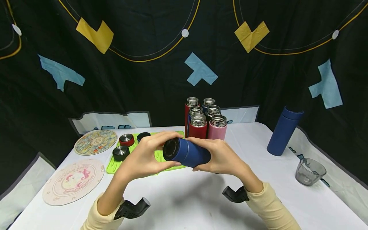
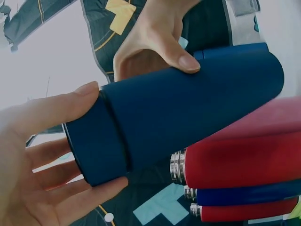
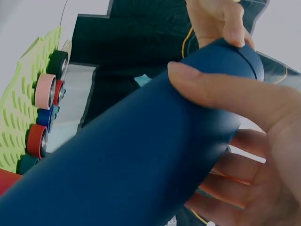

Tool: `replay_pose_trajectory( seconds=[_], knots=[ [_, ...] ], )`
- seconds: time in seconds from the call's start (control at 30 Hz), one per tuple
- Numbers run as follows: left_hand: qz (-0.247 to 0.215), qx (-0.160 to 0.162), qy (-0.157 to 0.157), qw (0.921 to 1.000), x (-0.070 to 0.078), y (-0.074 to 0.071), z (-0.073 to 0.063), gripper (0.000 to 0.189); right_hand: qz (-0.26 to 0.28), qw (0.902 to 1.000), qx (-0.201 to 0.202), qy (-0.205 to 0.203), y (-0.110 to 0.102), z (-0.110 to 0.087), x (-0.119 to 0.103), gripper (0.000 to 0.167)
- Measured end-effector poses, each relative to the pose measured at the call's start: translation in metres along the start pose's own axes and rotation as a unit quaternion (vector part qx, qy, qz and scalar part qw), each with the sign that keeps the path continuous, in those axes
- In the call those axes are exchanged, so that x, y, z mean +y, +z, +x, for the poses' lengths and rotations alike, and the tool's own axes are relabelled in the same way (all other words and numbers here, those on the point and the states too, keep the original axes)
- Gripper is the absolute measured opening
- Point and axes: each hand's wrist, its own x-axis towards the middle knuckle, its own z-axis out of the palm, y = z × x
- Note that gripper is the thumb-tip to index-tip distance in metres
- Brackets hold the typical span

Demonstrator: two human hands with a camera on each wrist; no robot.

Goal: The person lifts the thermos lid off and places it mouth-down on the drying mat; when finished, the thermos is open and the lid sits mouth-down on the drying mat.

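A dark blue thermos flask [image 1: 196, 155] is held tilted above the table, its lid end turned toward the head camera. My left hand [image 1: 142, 157] grips the lid [image 2: 94, 141], thumb on one side and fingers on the other. Around the flask's body curls my right hand [image 1: 219, 156], its thumb lying along the side in the right wrist view. A thin dark seam between lid and body shows in the left wrist view. Behind the hands stand several lidless flasks, among them a red one [image 1: 198, 130] and a pink one [image 1: 217, 129].
Lids, such as a black one [image 1: 120, 154] and a red one [image 1: 126, 140], sit on a green mat [image 1: 113, 166]. Two round mats, one pink [image 1: 73, 182], one patterned [image 1: 95, 142], lie left. Another blue flask [image 1: 283, 134] and a glass cup [image 1: 310, 172] stand right.
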Motion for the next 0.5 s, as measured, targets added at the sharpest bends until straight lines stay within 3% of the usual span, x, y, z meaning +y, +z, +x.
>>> replay_pose_trajectory(
  seconds=[0.17, 0.3, 0.5],
  knots=[
    [0.004, 0.012, 0.006, 0.9999, 0.003, 0.003, 0.0, 0.071, 0.086, 0.9953, -0.044, -0.001, -0.001, 0.001, 0.01, 0.088],
    [0.0, 0.015, 0.014, 0.9998, 0.003, 0.006, 0.001, 0.071, 0.147, 0.9875, -0.056, -0.013, -0.006, 0.001, 0.017, 0.086],
    [-0.012, 0.008, 0.006, 0.9999, -0.001, 0.009, 0.002, 0.069, 0.139, 0.9882, -0.062, -0.02, -0.008, -0.002, 0.026, 0.088]
  ],
)
